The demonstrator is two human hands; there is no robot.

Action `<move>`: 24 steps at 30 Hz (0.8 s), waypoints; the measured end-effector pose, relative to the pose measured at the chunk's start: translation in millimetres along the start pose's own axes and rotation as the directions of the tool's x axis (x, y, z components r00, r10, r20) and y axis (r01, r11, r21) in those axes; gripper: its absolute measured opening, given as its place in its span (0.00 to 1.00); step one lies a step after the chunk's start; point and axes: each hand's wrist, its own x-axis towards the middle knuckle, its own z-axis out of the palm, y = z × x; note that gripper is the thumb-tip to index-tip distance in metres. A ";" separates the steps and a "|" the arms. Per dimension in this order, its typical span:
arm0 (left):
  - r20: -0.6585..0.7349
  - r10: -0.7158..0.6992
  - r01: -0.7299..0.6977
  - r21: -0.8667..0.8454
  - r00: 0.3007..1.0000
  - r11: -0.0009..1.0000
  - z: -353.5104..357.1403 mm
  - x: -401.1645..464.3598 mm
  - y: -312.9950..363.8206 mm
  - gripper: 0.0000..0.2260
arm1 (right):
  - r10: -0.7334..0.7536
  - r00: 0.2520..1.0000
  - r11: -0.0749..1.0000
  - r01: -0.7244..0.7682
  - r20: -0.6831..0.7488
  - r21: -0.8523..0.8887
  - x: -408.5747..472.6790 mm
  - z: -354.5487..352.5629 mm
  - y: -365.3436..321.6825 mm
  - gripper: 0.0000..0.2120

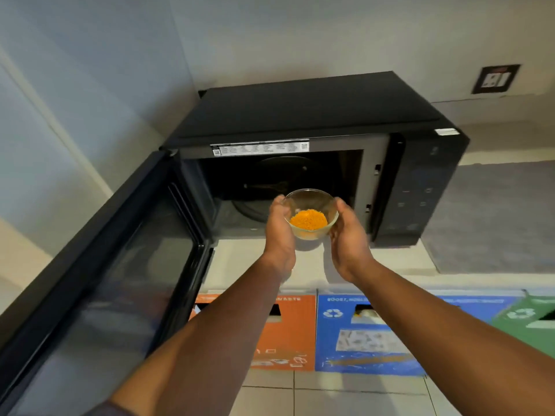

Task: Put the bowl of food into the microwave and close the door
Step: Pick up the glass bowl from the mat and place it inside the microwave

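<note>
A small clear glass bowl (pixel 310 202) with orange food (pixel 308 220) in it hangs in the air just in front of the microwave's opening. My left hand (pixel 279 232) cups its left side and my right hand (pixel 348 235) cups its right side. The black microwave (pixel 300 115) stands on a white counter against the wall. Its door (pixel 114 265) is swung wide open to the left, toward me. Inside the dark cavity a round turntable (pixel 249 208) shows behind the bowl.
The microwave's control panel (pixel 420 187) is on its right. A grey mat (pixel 495 217) lies on the counter (pixel 390 265) to the right. Below the counter edge stand orange (pixel 285 331), blue (pixel 360 334) and green (pixel 528 319) waste bins. A wall socket (pixel 495 79) sits at upper right.
</note>
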 end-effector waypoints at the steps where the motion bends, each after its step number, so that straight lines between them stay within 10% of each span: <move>1: -0.018 0.010 -0.010 -0.001 1.000 1.000 -0.5 13.4 1.8 0.15 | 0.002 1.000 1.000 -0.002 0.013 -0.022 14.6 4.4 1.1 0.23; 24: -0.043 0.078 -0.079 -0.014 0.996 0.997 -20.8 180.5 10.0 0.14 | 0.056 0.987 0.986 -0.031 0.150 -0.164 182.9 53.2 27.8 0.16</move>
